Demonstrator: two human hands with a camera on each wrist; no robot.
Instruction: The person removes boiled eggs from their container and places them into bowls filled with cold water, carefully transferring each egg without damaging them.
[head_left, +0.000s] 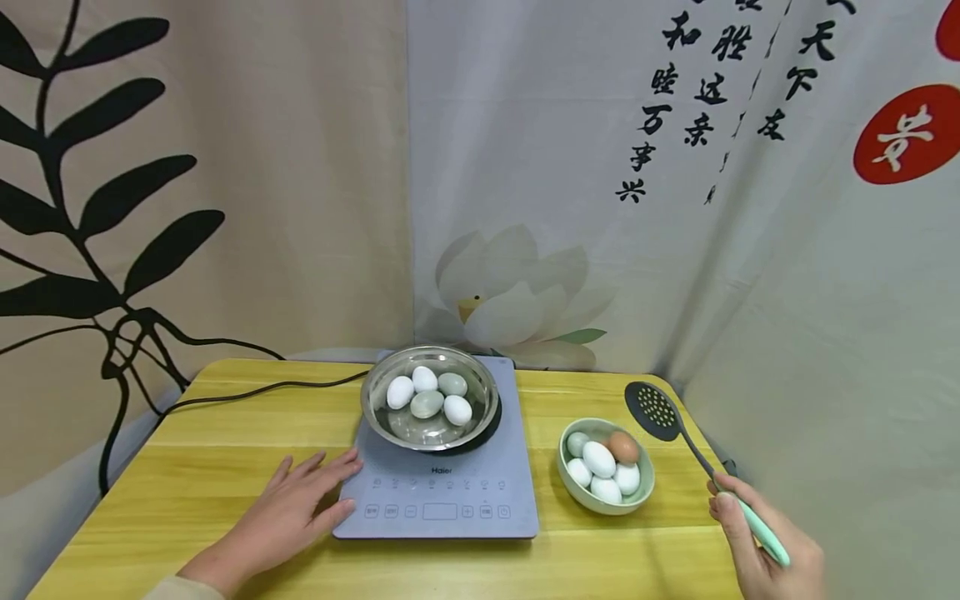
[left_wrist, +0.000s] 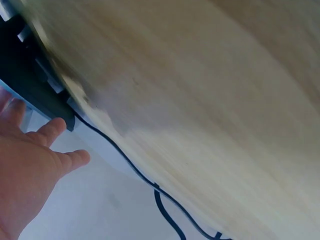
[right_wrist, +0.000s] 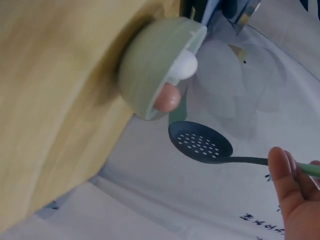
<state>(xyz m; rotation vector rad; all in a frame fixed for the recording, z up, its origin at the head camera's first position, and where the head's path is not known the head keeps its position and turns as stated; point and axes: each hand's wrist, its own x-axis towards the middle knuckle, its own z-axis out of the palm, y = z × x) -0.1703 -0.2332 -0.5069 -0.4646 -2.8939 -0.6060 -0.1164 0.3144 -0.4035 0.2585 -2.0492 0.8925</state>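
Note:
My left hand (head_left: 288,510) lies spread, its fingertips touching the left edge of a grey induction cooker (head_left: 501,467). On the cooker's back part stands a round metal pan (head_left: 427,435) with several white and pale green eggs (head_left: 427,405) in it. To the right, a light green bowl (head_left: 609,507) holds several more eggs (head_left: 598,459), one of them brown. My right hand (head_left: 776,546) grips the mint handle of a black slotted skimmer (head_left: 652,410), whose perforated head is raised beyond the bowl. In the right wrist view the skimmer head (right_wrist: 200,142) is apart from the bowl (right_wrist: 142,65).
Everything stands on a yellow wooden table (head_left: 247,442). A black power cord (head_left: 277,386) runs from behind the pan to the left edge. Printed curtains (head_left: 517,150) hang close behind and at the right side.

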